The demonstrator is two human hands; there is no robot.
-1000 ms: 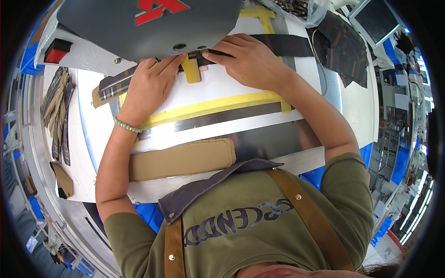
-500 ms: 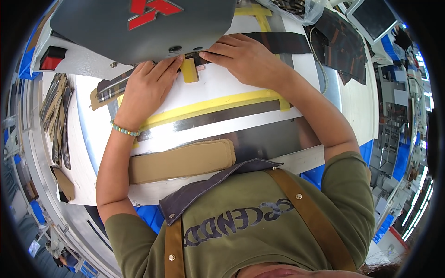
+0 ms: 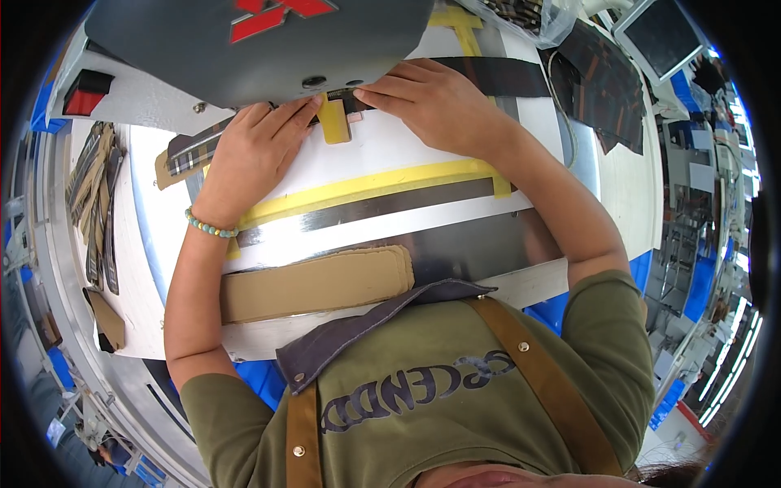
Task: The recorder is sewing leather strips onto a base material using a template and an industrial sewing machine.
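Observation:
My left hand (image 3: 252,159), fingers extended, lies over a plaid strip with tan edging (image 3: 191,154) under the front edge of a grey machine head (image 3: 203,53); its fingertips touch near a yellow block (image 3: 333,122). Right of the block, my right hand (image 3: 439,114) rests outstretched, slightly bent fingers on dark material beside the machine, where a wide dark strip (image 3: 512,77) runs off rightward. Exactly what lies beneath both sets of fingertips is partly hidden. A white sheet edged with yellow tape (image 3: 366,179) is below the hands, and a tan stack of strips (image 3: 317,281) lies nearer me.
Loose plaid and tan strips (image 3: 93,195) and a tan piece (image 3: 106,317) lie at left. A red-and-black part (image 3: 85,93) sits on the machine. A plastic bag (image 3: 537,24), dark patterned pieces (image 3: 606,81) and a screen (image 3: 659,37) stand at upper right.
My left hand and the plaid strip end have shifted slightly leftward. My right hand stays almost in place. The view has wobbled a little.

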